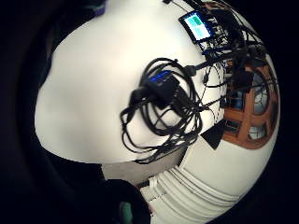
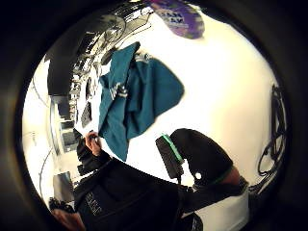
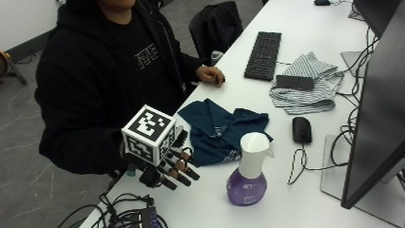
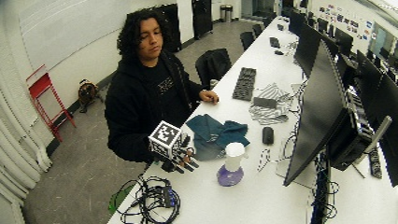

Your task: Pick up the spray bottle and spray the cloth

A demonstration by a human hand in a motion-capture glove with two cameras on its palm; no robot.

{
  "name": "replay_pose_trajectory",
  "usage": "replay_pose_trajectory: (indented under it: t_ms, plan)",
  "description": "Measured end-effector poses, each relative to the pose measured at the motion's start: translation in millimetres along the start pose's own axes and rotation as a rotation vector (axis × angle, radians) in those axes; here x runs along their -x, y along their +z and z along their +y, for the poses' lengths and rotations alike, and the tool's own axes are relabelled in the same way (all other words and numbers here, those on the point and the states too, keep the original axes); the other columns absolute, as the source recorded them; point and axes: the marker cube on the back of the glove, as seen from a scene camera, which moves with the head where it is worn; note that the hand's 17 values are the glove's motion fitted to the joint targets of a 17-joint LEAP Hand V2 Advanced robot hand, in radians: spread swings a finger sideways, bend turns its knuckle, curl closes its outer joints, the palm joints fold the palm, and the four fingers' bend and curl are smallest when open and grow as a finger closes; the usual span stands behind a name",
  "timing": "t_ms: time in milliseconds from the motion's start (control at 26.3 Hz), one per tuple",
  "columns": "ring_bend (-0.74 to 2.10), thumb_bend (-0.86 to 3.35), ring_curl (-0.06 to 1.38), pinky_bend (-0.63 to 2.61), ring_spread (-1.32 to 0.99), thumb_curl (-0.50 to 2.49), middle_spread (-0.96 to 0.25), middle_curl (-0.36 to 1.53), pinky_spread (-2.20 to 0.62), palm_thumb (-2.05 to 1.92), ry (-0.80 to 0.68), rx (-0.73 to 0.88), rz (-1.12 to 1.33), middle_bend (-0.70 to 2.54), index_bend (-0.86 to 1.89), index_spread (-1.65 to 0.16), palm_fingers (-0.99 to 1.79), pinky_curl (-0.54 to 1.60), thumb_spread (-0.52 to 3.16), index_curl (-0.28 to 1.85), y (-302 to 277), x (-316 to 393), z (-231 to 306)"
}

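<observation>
A spray bottle [image 3: 248, 172] with a purple body and a white head stands upright on the white table [image 3: 297, 209]. Just behind it lies a crumpled dark blue cloth [image 3: 221, 128]. My gloved right hand [image 3: 168, 167] hovers at the table's near edge, to the left of the bottle and apart from it, fingers stretched out and holding nothing. The wide outside view shows the same layout: hand [image 4: 178, 157], bottle [image 4: 230, 166], cloth [image 4: 216, 133]. In the thumb side palm view the cloth [image 2: 137, 98] lies spread on the table with the bottle's purple base [image 2: 179, 18] beyond it.
The bare left hand [image 3: 210, 75] rests on the table edge. A keyboard [image 3: 263, 48], a striped cloth [image 3: 307, 85], a mouse [image 3: 301, 129] and a monitor [image 3: 380, 118] stand farther along. A cable bundle [image 3: 126, 216] lies near the right hand, and its cables [image 1: 163, 107] fill the little finger side view.
</observation>
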Motion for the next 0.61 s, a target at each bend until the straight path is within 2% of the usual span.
replay_pose_trajectory:
  t_ms: [266,608]
  plan:
    - [0.4,0.01,0.25,0.43,-0.07,0.23,-0.02,0.27,0.16,0.47,0.046,-0.049,-0.094,0.21,0.13,-0.37,0.26,0.29,1.09,0.21,-35.2,-35.5,-36.2]
    - [0.48,-0.01,0.28,0.41,-0.1,0.26,-0.05,0.31,0.16,0.52,-0.018,-0.088,-0.362,0.27,0.1,-0.37,0.42,0.3,1.09,0.2,-58.4,-40.4,-111.6]
